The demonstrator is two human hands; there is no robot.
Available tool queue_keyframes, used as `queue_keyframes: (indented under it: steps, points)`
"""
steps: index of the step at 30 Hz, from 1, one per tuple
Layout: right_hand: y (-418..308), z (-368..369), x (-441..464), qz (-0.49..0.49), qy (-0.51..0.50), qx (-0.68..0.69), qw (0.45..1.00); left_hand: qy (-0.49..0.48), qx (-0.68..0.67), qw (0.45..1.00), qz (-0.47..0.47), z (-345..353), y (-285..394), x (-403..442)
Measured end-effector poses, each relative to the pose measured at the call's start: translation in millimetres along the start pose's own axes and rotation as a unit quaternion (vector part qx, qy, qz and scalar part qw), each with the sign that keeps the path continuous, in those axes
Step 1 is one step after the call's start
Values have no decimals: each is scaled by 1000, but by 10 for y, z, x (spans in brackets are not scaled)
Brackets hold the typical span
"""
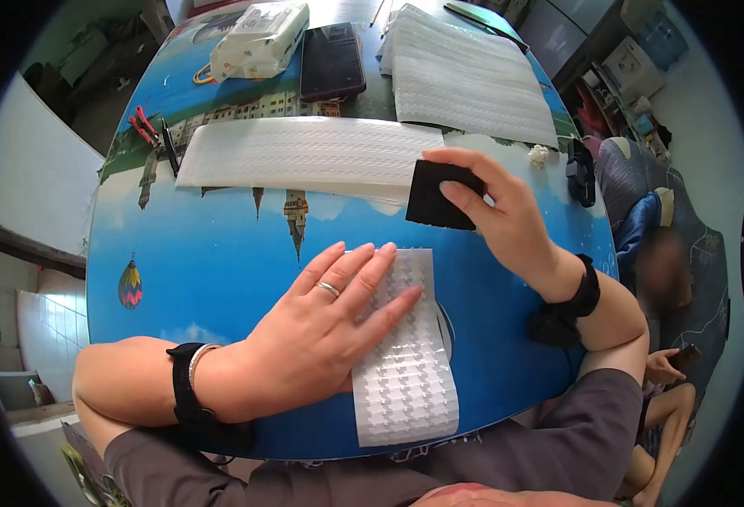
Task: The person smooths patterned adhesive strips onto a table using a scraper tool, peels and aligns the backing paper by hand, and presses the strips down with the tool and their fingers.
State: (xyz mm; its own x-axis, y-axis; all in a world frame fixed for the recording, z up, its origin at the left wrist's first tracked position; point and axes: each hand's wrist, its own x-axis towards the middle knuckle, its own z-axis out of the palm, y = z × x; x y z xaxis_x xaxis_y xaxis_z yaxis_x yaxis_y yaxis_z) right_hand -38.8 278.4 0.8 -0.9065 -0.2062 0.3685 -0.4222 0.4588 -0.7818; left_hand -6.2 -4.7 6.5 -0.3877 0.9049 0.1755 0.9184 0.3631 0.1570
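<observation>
My left hand (338,317) lies flat, fingers stretched out, on a whitish translucent strip (406,380) with rows of small raised shapes. The strip runs from beyond my fingertips down to the table's near edge. In my right hand (498,198) is a thin black square pad (439,196), pinched between thumb and fingers. The pad is held over the right end of a longer white patterned strip (304,152) lying crosswise; whether they touch I cannot tell.
Toward the back sit a pack of wipes (258,42), a dark phone (332,61) and a stack of patterned sheets (465,76). Red-handled pliers (144,125) lie at left. A small white beaded piece (538,155) is at right. Another person's hand (664,367) holds a phone beyond the table.
</observation>
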Motion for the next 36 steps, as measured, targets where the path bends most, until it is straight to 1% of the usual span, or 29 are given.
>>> queue_keyframes:
  steps: [1,3,4,6,7,9,11,12,13,16,17,20,21,24,27,30,32,33,34,35,36]
  points:
    - [-19,-32,17,53,-20,5,998,-6,8,1000,-2,-11,0,12]
    - [38,-45,69,-66,57,-122,989,-16,26,1000,-8,-35,0,32]
    - [50,-47,81,-124,94,-185,970,-1,-3,1000,-12,-34,-23,38]
    - [-20,-81,87,-111,84,-138,981,30,-61,998,-19,-10,-117,54]
    - [-49,-99,88,-104,78,-115,985,44,-64,997,-23,4,-174,60]
    - [-54,-113,59,-48,30,-38,998,73,-69,994,-31,16,-281,83]
    - [-76,-136,30,13,-26,55,998,108,-107,988,-33,-23,-324,127]
    - [-94,-147,21,44,-59,108,991,125,-124,984,-34,-51,-333,140]
    - [-112,-160,20,74,-92,162,980,145,-141,978,-54,-78,-323,148]
    - [-209,-249,70,161,-219,189,944,222,-139,965,-31,-190,-300,171]
    - [-153,-239,57,152,-263,202,931,233,-132,963,-31,-182,-303,165]
    - [-255,-180,26,219,-303,302,877,246,-132,960,-15,-163,-321,148]
    - [-267,-160,16,231,-310,325,863,249,-134,959,-14,-172,-315,146]
    - [-275,-121,-26,251,-288,375,845,262,-90,961,-3,-184,-307,151]
    - [-235,-111,-51,245,-232,400,852,252,-54,966,-2,-158,-291,160]
    - [-168,-97,-67,210,-195,400,870,227,-43,972,45,-110,-374,165]
    - [-222,-89,-70,170,-163,378,895,258,-213,942,-34,-61,-280,205]
    - [-253,-78,-72,150,-147,367,906,249,-307,916,-72,-54,-276,200]
    - [-267,-62,-82,133,-144,349,916,248,-397,877,-111,-46,-272,195]
    - [-281,-46,-88,116,-141,331,926,224,-492,828,-147,-61,-322,155]
    - [-288,-34,-95,98,-138,312,935,198,-580,769,-180,-75,-355,141]
